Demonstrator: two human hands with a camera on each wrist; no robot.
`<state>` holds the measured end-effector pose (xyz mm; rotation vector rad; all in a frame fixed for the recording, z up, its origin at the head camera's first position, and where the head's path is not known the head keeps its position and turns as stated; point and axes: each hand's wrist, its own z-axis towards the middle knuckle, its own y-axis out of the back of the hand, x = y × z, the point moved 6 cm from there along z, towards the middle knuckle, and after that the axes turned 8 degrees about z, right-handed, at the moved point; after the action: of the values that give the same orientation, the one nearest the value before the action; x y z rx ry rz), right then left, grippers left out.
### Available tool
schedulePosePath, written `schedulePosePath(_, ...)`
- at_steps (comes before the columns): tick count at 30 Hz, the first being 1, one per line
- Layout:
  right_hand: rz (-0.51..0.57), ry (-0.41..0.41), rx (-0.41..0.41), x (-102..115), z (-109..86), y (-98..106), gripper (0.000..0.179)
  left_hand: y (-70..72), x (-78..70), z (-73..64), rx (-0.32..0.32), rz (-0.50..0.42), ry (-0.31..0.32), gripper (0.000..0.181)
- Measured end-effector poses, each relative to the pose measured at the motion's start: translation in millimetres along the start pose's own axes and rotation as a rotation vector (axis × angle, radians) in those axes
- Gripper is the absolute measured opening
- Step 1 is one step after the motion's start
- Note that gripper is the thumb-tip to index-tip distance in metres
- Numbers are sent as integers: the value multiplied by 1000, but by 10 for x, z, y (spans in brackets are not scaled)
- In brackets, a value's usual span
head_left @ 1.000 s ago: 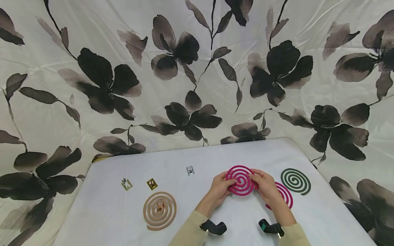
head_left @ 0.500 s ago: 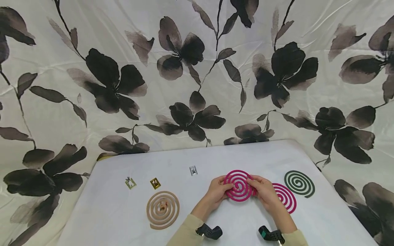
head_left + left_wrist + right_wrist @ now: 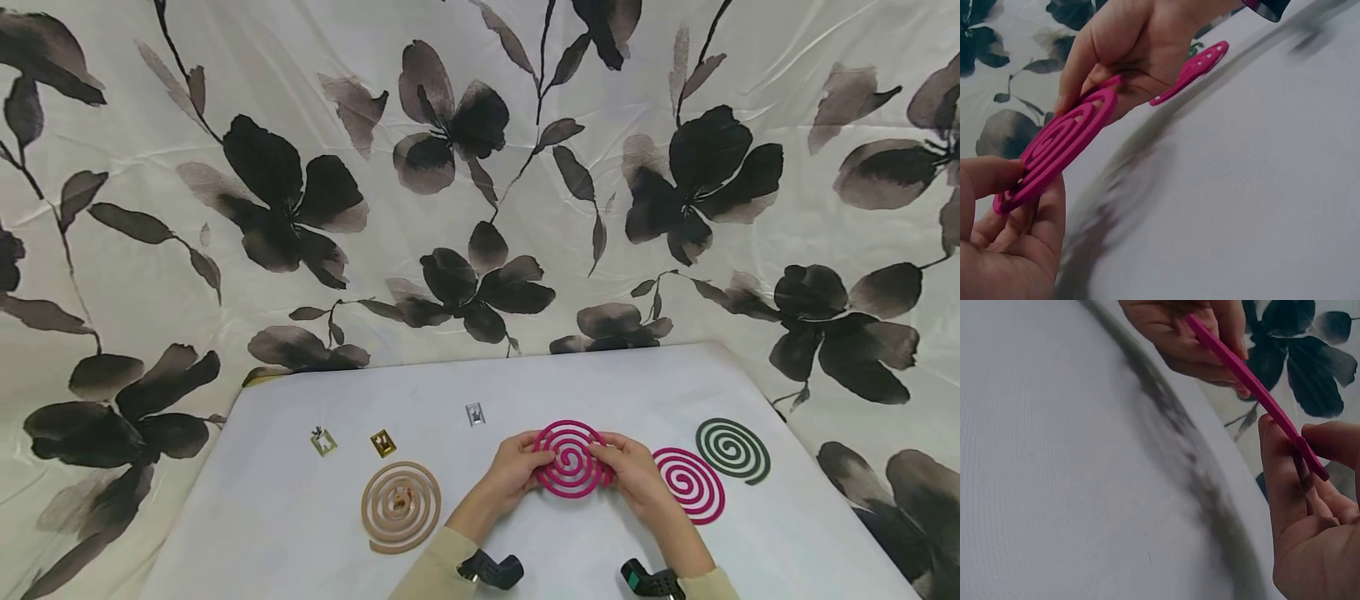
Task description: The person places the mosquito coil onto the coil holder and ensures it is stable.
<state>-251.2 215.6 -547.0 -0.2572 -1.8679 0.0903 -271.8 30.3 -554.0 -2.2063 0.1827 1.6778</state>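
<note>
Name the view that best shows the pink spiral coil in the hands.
The head view: the held pink spiral coil faces the camera, its windings clear, though both thumbs overlap it. The left wrist view shows it slanted; the right wrist view, nearly edge-on, hides its windings.

Flower-patterned cloth [image 3: 585,300] behind the white table [image 3: 285,525]

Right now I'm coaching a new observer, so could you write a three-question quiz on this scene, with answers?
1. True or false: the left hand and the right hand both hold the raised pink spiral.
2. How many small rectangular pieces lie on the table?
3. Fill in: the spiral lying nearest the flat pink spiral is ___.

Key:
1. True.
2. Three.
3. The green spiral.
</note>
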Motion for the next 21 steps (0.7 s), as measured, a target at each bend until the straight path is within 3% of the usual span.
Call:
schedulePosePath(13, 43, 32, 49, 9, -94, -262, 37, 187, -81, -202, -36, 31, -2, 41)
schedulePosePath(21, 28, 59, 51, 15, -111, -366, 34, 282, -139, -296, -101, 59, 5, 40)
